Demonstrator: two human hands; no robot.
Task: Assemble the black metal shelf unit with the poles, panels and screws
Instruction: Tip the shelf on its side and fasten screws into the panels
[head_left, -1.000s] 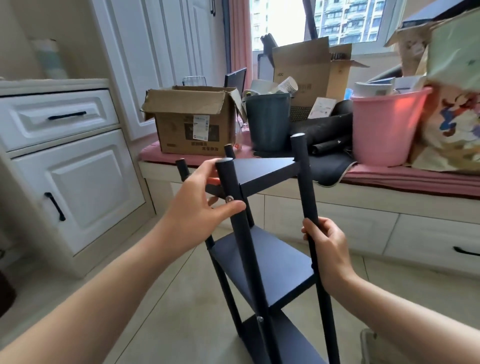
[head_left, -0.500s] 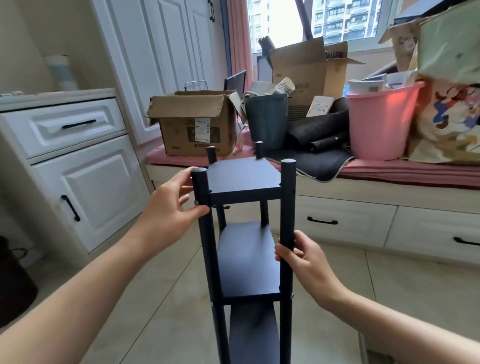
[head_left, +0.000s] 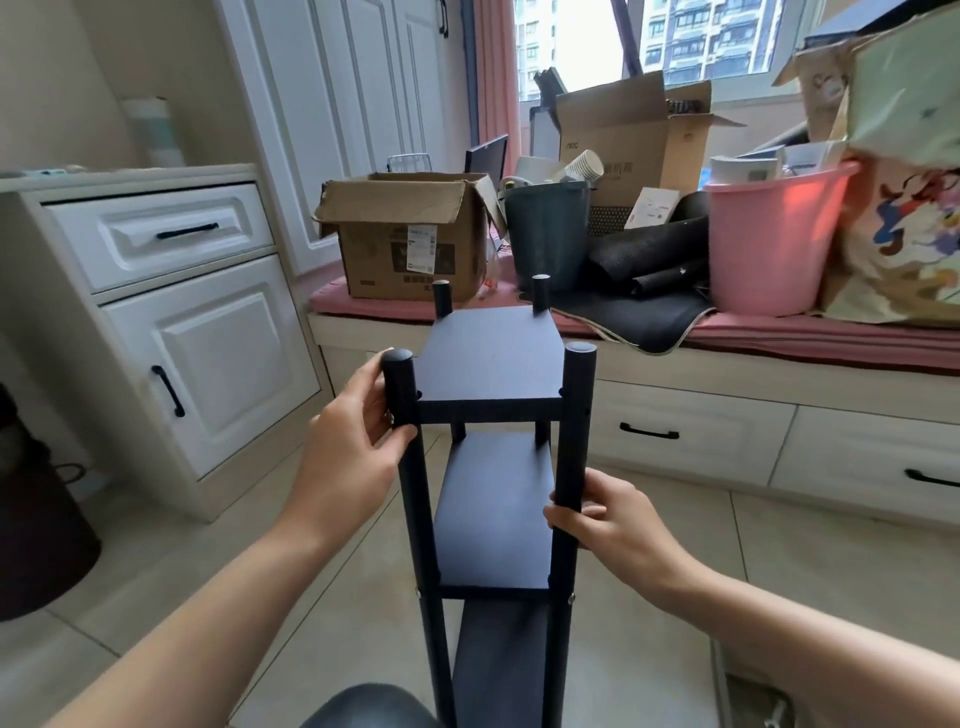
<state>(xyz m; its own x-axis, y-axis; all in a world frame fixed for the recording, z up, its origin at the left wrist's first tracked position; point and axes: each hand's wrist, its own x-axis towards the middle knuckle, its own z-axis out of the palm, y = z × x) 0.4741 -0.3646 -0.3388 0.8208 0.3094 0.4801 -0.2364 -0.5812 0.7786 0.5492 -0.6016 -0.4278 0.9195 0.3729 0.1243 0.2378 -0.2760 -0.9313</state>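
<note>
While the black shelf unit (head_left: 493, 467) stands upright on the tiled floor (head_left: 779, 597) right in front of the person, three panels sit stacked between its four poles. Gripping the near left pole (head_left: 410, 467) just under its cap, the left hand (head_left: 353, 447) has its fingers curled round it at the top panel (head_left: 491, 358). Lower down, the right hand (head_left: 608, 525) wraps the near right pole (head_left: 571, 447). Beyond is a window bench (head_left: 779, 338) with a cardboard box (head_left: 410, 234), a dark bin (head_left: 545, 228) and a pink bucket (head_left: 769, 239); a white cabinet (head_left: 156, 312) stands left.
</note>
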